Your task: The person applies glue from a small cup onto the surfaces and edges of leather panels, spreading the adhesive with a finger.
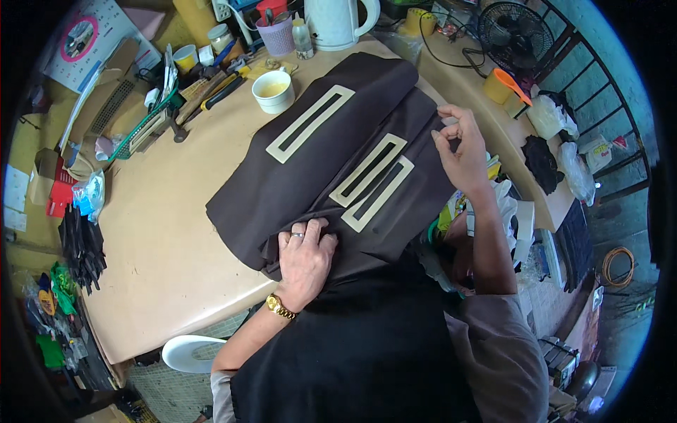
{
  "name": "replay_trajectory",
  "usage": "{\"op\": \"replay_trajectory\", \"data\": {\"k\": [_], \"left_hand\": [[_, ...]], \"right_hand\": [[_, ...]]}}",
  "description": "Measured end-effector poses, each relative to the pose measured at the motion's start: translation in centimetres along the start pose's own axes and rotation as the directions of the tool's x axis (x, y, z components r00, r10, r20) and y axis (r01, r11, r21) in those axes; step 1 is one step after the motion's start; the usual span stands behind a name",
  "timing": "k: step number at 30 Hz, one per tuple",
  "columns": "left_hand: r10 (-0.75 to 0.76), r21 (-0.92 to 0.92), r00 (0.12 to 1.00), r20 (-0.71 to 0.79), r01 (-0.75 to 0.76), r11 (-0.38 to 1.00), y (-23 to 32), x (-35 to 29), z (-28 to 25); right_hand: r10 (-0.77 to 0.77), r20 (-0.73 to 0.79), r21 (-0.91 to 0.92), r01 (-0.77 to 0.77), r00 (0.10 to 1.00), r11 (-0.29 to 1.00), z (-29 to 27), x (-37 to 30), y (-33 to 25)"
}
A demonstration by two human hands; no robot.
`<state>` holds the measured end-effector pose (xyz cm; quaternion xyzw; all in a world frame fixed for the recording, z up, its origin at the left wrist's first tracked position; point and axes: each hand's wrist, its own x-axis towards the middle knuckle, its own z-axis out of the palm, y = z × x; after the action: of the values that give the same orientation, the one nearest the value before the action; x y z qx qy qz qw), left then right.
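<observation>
A dark brown cloth (254, 190) lies in folds across the front of the table and over its edge. Three cream-coloured rectangular frames, each with a long slot, rest on it: one frame (282, 145) farther left, a second frame (343, 192) in the middle, and a third frame (357, 217) beside it, nearly touching. At the near edge, my left hand (307, 255) has its fingers curled into the bunched cloth. My right hand (462, 144) is at the cloth's right edge, with bent fingers and thumb closed on its border.
A white cup (273, 92) with yellowish contents stands beyond the cloth, near a white kettle (336, 25) and a purple basket (276, 35). Tools, including a hammer (178, 130), lie at the back left. A black fan (515, 32) and plastic bags (553, 116) are at the right.
</observation>
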<state>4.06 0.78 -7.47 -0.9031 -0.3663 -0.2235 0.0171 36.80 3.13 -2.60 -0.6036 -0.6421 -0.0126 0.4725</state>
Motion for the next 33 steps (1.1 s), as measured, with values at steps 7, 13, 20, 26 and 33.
{"op": "replay_trajectory", "data": {"k": [7, 13, 20, 26, 33], "left_hand": [[0.278, -0.367, 0.958, 0.071, -0.234, 0.9, -0.2, -0.7, 1.1], [0.223, -0.47, 0.961, -0.163, -0.274, 0.839, -0.5, 0.5, -5.5], [-0.088, -0.285, 0.482, -0.872, -0.354, 0.891, -1.6, 0.3, -20.3], [-0.044, -0.254, 0.387, -0.921, -0.511, 0.821, -2.1, 2.0, -22.4], [-0.054, -0.306, 0.437, -0.898, -0.53, 0.791, -2.6, 2.3, -22.7]], "right_hand": [[0.073, -0.022, -0.006, -0.073, 0.997, 0.997, -1.0, -0.9, 0.0], [0.016, 0.069, -0.016, -0.015, 0.997, 1.0, -0.4, 0.2, -1.5], [-0.07, 0.175, 0.141, 0.045, 0.982, 0.989, 3.4, 5.0, -4.2], [-0.193, 0.201, 0.193, 0.154, 0.96, 0.969, 8.7, 6.5, -5.5], [-0.171, 0.217, 0.182, 0.132, 0.961, 0.974, 10.6, 6.6, -4.2]]}}
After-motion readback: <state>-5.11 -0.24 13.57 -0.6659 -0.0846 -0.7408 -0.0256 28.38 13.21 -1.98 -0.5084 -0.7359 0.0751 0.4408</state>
